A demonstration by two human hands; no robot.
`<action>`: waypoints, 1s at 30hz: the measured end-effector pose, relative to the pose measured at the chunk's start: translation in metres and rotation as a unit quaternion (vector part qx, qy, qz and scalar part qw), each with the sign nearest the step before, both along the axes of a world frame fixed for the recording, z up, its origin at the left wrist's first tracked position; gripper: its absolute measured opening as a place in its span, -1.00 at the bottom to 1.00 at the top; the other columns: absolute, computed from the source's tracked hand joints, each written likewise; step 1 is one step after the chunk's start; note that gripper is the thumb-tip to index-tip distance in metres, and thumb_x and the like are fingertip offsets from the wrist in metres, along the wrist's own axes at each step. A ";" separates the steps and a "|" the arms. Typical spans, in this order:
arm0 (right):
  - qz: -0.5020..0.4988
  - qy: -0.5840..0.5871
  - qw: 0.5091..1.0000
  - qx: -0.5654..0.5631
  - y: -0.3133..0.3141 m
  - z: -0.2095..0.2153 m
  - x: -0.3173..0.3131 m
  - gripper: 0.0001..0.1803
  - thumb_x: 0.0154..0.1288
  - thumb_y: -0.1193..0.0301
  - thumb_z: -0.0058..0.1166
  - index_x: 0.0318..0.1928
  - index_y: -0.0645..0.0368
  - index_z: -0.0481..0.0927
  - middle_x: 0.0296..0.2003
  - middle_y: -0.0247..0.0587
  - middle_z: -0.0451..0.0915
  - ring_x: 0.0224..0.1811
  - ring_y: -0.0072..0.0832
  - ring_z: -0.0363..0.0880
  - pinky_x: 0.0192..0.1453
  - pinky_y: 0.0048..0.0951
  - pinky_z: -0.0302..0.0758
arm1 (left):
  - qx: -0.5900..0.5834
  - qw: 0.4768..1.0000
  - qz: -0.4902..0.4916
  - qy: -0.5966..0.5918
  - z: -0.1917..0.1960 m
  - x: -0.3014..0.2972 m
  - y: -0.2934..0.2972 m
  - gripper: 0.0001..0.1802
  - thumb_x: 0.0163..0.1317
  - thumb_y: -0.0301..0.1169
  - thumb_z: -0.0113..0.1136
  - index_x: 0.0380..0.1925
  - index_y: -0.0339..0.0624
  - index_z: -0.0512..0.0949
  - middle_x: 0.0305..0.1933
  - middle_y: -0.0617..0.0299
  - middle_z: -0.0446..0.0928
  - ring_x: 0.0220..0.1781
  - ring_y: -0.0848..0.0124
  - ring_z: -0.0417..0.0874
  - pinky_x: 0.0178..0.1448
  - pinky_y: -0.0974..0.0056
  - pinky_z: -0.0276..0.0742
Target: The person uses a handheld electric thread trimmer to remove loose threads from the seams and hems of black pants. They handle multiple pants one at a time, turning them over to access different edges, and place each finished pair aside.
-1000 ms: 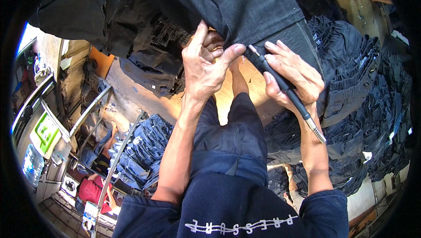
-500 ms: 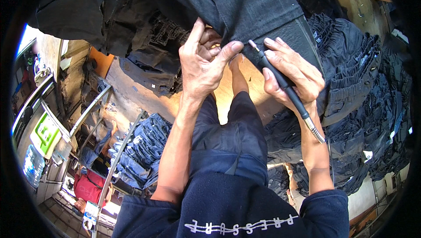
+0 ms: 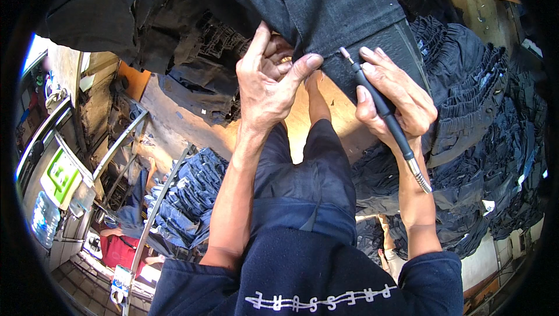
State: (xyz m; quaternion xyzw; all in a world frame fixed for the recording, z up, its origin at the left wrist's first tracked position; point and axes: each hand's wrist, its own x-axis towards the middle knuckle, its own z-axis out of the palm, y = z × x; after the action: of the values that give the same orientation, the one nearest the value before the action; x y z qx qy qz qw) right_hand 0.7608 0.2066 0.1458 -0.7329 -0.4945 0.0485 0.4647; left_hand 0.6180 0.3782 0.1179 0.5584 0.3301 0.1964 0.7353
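Note:
A dark denim trouser leg (image 3: 326,7) hangs stretched across the top of the view. My left hand (image 3: 268,80) pinches its lower edge between thumb and fingers. My right hand (image 3: 399,100) grips a slim black rotary hand tool (image 3: 378,103) like a pen, its metal tip touching the denim edge just right of my left thumb. A flexible metal shaft runs from the tool down along my right forearm.
A large heap of dark jeans (image 3: 489,141) fills the right side. A stack of lighter blue jeans (image 3: 186,199) lies at lower left beside metal rails (image 3: 116,147). A green-and-white box (image 3: 58,179) and a water bottle (image 3: 43,220) sit at far left.
My left hand has tightened its pinch on the denim edge, and the tool tip has shifted slightly closer to my left thumb.

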 end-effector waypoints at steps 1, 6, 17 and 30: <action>-0.003 0.000 1.000 0.000 0.000 0.000 0.000 -0.71 0.22 0.60 0.38 -0.03 0.44 0.82 -0.10 0.25 0.86 0.10 0.05 0.90 0.35 0.09 0.77 | 0.001 1.000 0.000 0.002 0.000 0.000 0.000 -0.18 0.31 -0.57 0.62 0.47 -0.52 0.36 0.09 -0.03 0.70 0.12 0.33 0.77 0.20 0.27 0.82; -0.024 0.005 1.000 -0.001 0.000 0.000 0.000 -0.71 0.20 0.61 0.38 -0.04 0.45 0.82 -0.09 0.25 0.86 0.10 0.05 0.89 0.35 0.09 0.77 | -0.003 1.000 -0.002 -0.002 0.000 0.001 0.001 -0.11 0.30 -0.58 0.62 0.54 -0.52 0.31 0.15 -0.09 0.70 0.17 0.29 0.77 0.24 0.25 0.83; -0.046 0.010 0.999 -0.003 -0.003 -0.001 0.000 -0.69 0.20 0.66 0.34 -0.02 0.48 0.81 -0.06 0.28 0.85 0.13 0.08 0.88 0.37 0.09 0.75 | 0.019 0.999 -0.004 0.028 0.004 0.002 0.003 -0.14 0.30 -0.50 0.65 0.50 -0.51 0.38 0.14 -0.07 0.71 0.13 0.31 0.78 0.18 0.29 0.81; -0.045 0.037 0.998 0.029 -0.002 -0.006 0.004 -0.73 0.28 0.63 0.34 -0.01 0.48 0.78 -0.10 0.22 0.85 0.13 0.08 0.88 0.40 0.16 0.72 | -0.040 0.996 0.066 0.033 -0.035 -0.015 -0.005 -0.83 0.28 -0.63 0.58 -0.30 -0.33 0.69 -0.34 0.23 0.77 -0.30 0.52 0.78 -0.14 0.41 0.68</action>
State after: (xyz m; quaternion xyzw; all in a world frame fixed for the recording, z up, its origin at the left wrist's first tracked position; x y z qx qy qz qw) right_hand 0.7651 0.2045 0.1396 -0.7382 -0.4451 0.0404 0.5052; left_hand 0.6030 0.3729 0.0833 0.5120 0.3978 0.2123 0.7311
